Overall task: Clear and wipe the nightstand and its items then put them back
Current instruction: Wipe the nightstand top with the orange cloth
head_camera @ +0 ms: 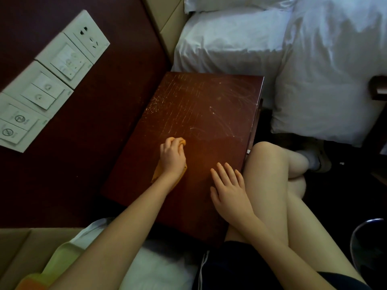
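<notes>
Gripping a crumpled orange cloth [181, 141], the left hand [172, 156] presses it onto the top of the dark red-brown wooden nightstand [199, 105], towards that top's near left part. The fingers are curled tight round the bunched fabric, and a loose flap of it shows under the wrist. The right hand [229, 187] lies flat on the same top by its right edge, fingers straight and slightly spread, holding nothing. The nightstand's surface carries pale scratches and specks (thickest at its far half) and nothing else stands on it.

Beyond the nightstand's far edge lies a white bed with rumpled sheets [230, 45]. To the nightstand's left, on the dark wall, runs a row of white plastic switch and socket plates [52, 65]. Near the nightstand's near left corner a pale green plastic tray [62, 256] rests on white bedding; something orange [31, 282] sits at its near end, and the rest of its contents are hidden by the left forearm. A bare knee [266, 155] touches the nightstand's right side.
</notes>
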